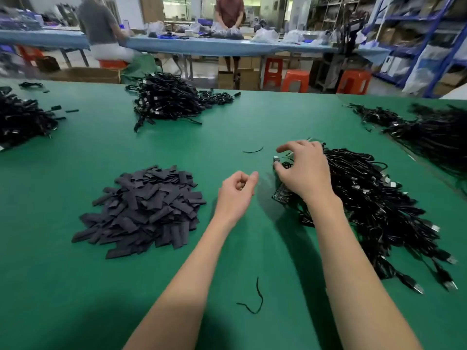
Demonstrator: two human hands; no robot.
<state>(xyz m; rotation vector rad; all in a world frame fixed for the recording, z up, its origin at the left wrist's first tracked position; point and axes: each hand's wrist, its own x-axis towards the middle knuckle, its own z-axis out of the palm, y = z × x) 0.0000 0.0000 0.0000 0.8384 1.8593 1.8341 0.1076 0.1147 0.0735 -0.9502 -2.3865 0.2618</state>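
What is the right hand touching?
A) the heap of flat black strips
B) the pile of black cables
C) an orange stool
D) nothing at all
B: the right hand lies on the pile of black cables, at its left edge.

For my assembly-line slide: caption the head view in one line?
Right hand reaches into the cable pile on the green table; left hand hovers, loosely curled, beside the heap of black sleeves.
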